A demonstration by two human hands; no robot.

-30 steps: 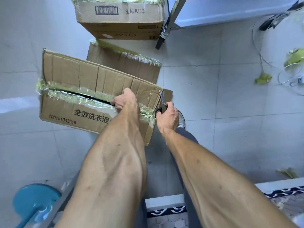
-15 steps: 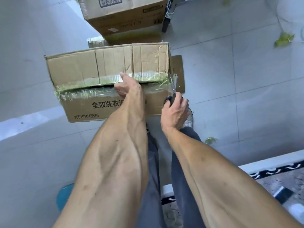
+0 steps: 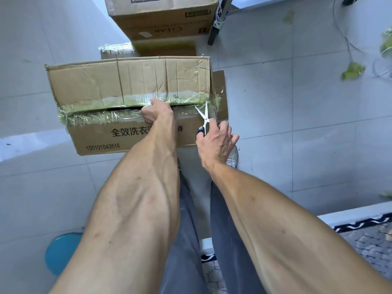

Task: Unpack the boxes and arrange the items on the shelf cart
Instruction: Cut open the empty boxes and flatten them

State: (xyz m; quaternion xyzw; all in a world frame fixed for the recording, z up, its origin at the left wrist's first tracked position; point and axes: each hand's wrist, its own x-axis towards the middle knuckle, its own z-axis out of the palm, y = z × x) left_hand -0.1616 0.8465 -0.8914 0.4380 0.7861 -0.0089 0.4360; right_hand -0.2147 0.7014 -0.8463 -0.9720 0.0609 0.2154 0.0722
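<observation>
The taped cardboard box [image 3: 131,81] sits on the floor at eleven o'clock. The left hand [image 3: 156,112] grips its flap seam. At one o'clock, the right hand [image 3: 216,141] holds open scissors [image 3: 204,116]; cutting the remaining tape [image 3: 191,98] likely comes next.

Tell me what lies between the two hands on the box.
Head view: taped seam of the box spans between left hand and right hand holding scissors.

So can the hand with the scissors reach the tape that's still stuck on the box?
Probably yes. The right hand holds the scissors with open blades already at the tape near the box's right end. Nothing lies between them; the left hand grips the seam further left.
</observation>
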